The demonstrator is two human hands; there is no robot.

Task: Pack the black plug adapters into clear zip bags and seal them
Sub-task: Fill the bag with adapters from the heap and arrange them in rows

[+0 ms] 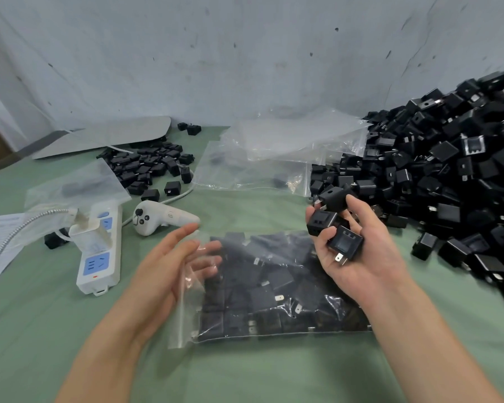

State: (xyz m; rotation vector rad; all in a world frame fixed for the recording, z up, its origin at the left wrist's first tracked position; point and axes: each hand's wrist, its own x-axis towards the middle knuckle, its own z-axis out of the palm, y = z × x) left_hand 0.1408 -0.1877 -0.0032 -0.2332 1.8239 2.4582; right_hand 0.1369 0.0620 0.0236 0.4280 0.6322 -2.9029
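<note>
Adapters in black fill a clear zip bag (274, 289) that lies flat in the middle of the green-covered surface (245, 373), toward its near edge, with its mouth facing left. The left hand (163, 266) is spread with its fingers straight, and its fingertips (213, 247) show through the plastic at the bag's mouth. The right hand (361, 257), over the bag's far right corner, curls its fingers round three black plug adapters (344, 245). A large heap of adapters (448, 170) covers the right edge of the surface. A smaller pile (149, 167) lies toward the far left corner, and empty zip bags (288, 141) are stacked at the far edge between the two. A white power strip (99, 257) and a white handheld controller (163, 218) lie toward the left edge.
</note>
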